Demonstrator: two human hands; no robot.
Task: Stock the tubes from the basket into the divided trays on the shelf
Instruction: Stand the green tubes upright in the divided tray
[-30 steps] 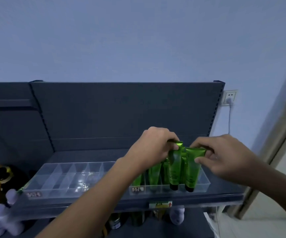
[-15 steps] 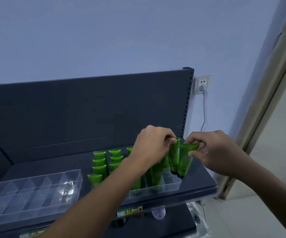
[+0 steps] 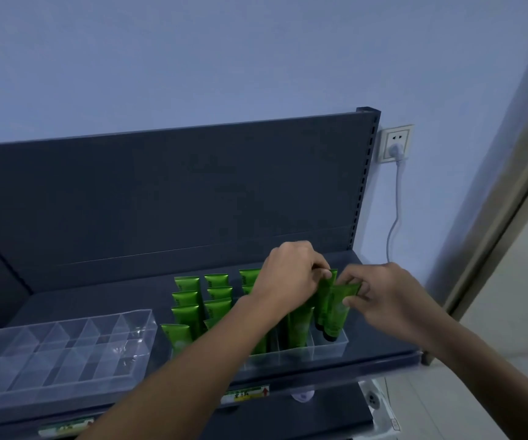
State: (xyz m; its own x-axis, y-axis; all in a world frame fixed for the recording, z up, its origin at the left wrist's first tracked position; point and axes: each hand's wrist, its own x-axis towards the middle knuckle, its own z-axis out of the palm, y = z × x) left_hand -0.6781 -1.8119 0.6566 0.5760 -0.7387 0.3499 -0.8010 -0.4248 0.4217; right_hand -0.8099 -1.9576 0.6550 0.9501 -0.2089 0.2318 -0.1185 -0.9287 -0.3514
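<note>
Since a second ago the rightmost green plastic tube (image 3: 335,308) has sunk lower into the front right cell of the clear divided tray (image 3: 316,350) on the dark shelf (image 3: 380,347); seating nearly done (second tray (image 3: 62,347) empty). Left hand (image 3: 291,277) pinches a neighbouring tube's (image 3: 324,293) crimp; right hand (image 3: 383,296) pinches the rightmost tube's top.

Shop, gondola shelf (image 3: 383,355), price label (image 3: 245,394)
</note>
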